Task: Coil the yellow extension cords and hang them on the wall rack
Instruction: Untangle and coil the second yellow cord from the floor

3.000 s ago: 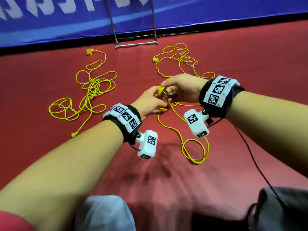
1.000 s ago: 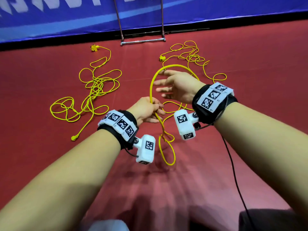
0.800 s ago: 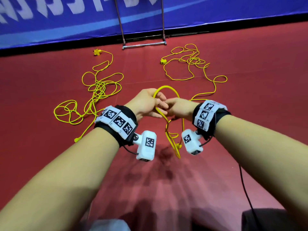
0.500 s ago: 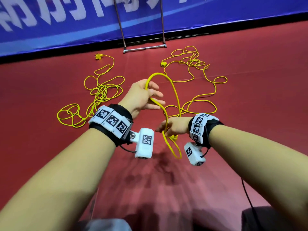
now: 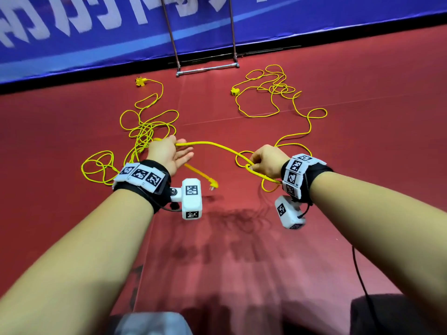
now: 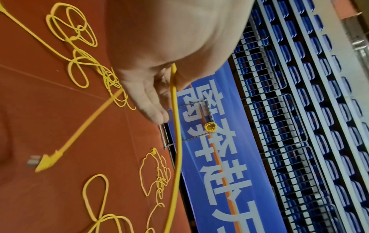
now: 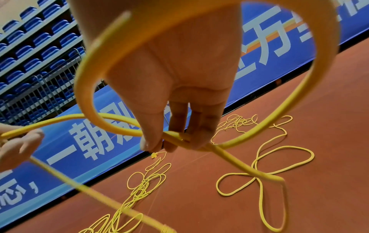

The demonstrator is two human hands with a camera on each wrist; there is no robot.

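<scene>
A yellow extension cord (image 5: 217,146) stretches between my two hands above the red floor. It lies in the fork of my left hand's (image 5: 173,153) thumb, fingers held straight, and its plug end (image 5: 213,185) dangles below that hand. My right hand (image 5: 262,162) pinches the same cord (image 7: 175,137) with thumb and fingers, a small loop hanging by the wrist. The rest of it trails to a tangle (image 5: 271,90) on the floor. A second yellow cord (image 5: 145,131) lies tangled at the left. A coiled cord (image 6: 210,126) hangs on the metal rack (image 6: 199,123).
The rack's base bar (image 5: 208,68) rests on the floor against a blue banner wall (image 5: 96,39). Blue stadium seats behind railings (image 6: 299,110) rise beyond it. A black cable (image 5: 360,274) hangs from my right wrist. Dark knees show at the bottom edge.
My hands have drawn apart, left hand to the left and right hand to the right. The loop that arched between them is now pulled into a long span, with the plug end swinging below my left hand.
</scene>
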